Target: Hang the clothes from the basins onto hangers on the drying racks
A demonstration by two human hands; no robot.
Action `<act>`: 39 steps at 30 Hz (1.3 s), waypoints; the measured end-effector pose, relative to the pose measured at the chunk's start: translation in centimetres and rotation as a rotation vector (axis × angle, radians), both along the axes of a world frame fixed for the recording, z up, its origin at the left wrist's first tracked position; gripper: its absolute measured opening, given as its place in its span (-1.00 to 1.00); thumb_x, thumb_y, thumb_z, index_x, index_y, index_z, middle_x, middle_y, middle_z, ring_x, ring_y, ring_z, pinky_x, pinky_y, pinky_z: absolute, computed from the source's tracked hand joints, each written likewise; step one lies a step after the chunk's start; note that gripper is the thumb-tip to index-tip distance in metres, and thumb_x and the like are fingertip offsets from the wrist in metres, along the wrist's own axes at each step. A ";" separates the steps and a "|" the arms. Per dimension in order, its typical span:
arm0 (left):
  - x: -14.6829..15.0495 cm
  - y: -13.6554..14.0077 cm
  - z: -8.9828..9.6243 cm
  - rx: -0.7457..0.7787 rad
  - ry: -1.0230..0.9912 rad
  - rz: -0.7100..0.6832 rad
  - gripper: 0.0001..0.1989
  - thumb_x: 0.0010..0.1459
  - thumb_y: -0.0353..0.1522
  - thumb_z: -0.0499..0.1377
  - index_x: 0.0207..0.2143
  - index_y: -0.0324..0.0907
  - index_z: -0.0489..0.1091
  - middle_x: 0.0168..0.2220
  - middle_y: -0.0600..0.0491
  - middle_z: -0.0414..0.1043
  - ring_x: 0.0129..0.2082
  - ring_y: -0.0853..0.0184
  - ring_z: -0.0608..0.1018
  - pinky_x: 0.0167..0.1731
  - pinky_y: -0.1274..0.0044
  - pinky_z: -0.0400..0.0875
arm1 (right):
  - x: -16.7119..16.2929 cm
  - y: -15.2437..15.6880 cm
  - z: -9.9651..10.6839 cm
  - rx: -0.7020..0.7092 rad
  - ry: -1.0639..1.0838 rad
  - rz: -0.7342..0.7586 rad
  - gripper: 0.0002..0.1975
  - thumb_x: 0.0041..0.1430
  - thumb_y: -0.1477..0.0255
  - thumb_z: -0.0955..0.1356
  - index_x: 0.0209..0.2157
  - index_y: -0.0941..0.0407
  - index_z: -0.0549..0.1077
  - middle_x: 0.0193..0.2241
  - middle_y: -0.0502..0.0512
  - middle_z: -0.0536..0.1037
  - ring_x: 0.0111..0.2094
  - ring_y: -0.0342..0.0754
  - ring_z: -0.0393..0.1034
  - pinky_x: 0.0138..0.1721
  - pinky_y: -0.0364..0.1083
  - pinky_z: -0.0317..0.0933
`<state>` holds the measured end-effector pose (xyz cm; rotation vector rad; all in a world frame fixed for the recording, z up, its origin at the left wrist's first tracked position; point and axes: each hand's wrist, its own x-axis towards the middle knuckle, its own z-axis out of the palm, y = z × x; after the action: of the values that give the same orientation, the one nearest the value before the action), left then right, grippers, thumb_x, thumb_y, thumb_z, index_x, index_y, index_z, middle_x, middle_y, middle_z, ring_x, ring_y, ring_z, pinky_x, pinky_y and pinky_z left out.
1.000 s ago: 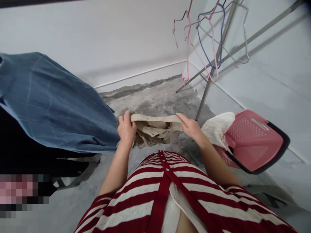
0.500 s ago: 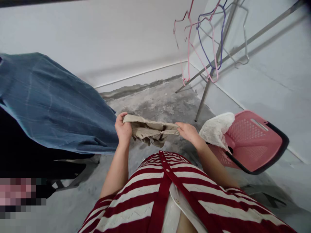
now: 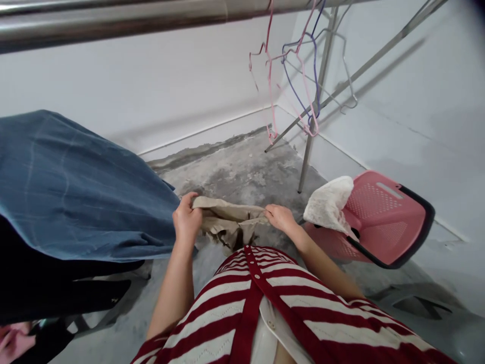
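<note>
The left hand (image 3: 187, 217) grips one end of a crumpled tan cloth garment (image 3: 227, 208), and the right hand (image 3: 281, 217) pinches the other end. Having both ends held likely pulls its top edge long, while the rest droops in folds over the rough grey floor (image 3: 227, 169). To the right, a soft white cloth (image 3: 329, 203) lies over the edge of a pink plastic basket (image 3: 397, 222), which seems to prop it up.

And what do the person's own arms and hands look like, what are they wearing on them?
The left hand and right hand look bare, and so do the forearms. Higher up, the arms go into sleeves with dark red and white stripes, matching the striped knit cardigan.
</note>
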<state>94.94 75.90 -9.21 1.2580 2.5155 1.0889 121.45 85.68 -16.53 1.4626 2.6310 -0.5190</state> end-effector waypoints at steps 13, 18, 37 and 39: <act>2.5 -2.1 -3.3 -0.475 -0.072 -0.228 -0.62 0.02 -0.44 0.03 -0.08 -0.10 0.39 -0.29 -0.01 0.57 -0.24 0.22 0.56 -0.31 0.54 0.31 | -1.1 8.7 10.6 0.390 1.091 -0.285 -0.57 0.12 0.24 0.30 0.01 0.10 0.35 -0.09 0.20 0.48 -0.15 -0.04 0.42 -0.21 -0.05 0.34; 2.2 -3.2 -3.1 -0.408 -0.071 -0.177 -0.64 0.09 -0.39 -0.01 -0.06 -0.06 0.37 -0.22 -0.01 0.56 -0.20 0.20 0.56 -0.28 0.52 0.31 | -5.1 13.3 16.0 0.458 1.109 -0.241 -0.31 -0.07 0.35 0.41 0.13 0.10 0.18 -0.04 0.23 0.42 -0.14 0.00 0.39 -0.18 -0.01 0.32; -1.1 -2.5 0.1 -0.187 -0.011 -0.032 -0.79 0.08 -0.35 0.08 -0.21 -0.15 0.40 -0.31 0.02 0.54 -0.30 0.28 0.54 -0.28 0.51 0.37 | -2.5 3.7 4.2 -0.057 1.189 -0.357 -0.59 0.00 0.29 0.34 -0.10 0.14 0.27 -0.63 -0.16 0.32 -0.60 -0.21 0.21 -0.51 -0.20 0.14; -1.4 -1.2 1.5 -0.118 0.045 -0.043 -0.77 0.11 -0.33 0.12 -0.17 -0.20 0.40 -0.26 -0.02 0.51 -0.26 0.28 0.52 -0.27 0.48 0.40 | -1.9 3.1 3.9 -0.155 1.154 -0.370 -0.57 -0.01 0.28 0.35 -0.10 0.15 0.31 -0.67 -0.18 0.28 -0.64 -0.24 0.14 -0.57 -0.22 0.08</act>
<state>93.57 74.69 -7.72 1.3126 2.5311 0.8984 119.53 88.77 -12.58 1.9818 2.8117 -2.0800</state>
